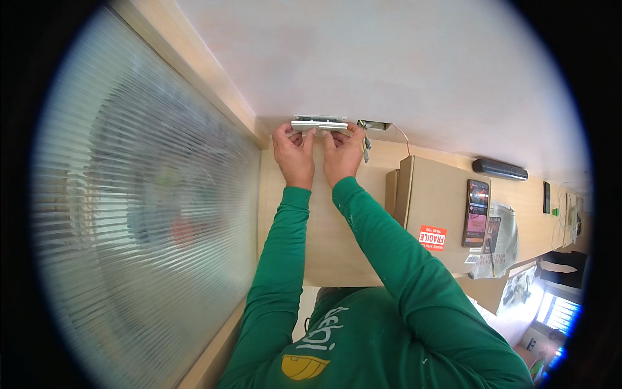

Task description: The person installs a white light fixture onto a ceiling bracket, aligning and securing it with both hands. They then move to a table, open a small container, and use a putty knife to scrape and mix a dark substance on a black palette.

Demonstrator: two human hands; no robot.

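Your left hand (293, 152) and right hand (343, 151) each pinch the white plate (319, 124), which spans both sets of fingertips against the wall (402, 58).

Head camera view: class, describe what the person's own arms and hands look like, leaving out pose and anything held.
Both arms wear long, close-fitting green sleeves ending at the wrists, with small pale specks on the fabric. The left hand and right hand are bare: no gloves, rings or watch show. The matching green shirt carries a white and yellow print.

Green long sleeves (389, 253), faint pale specks on right one; green shirt (363, 343), white lettering, yellow emblem.
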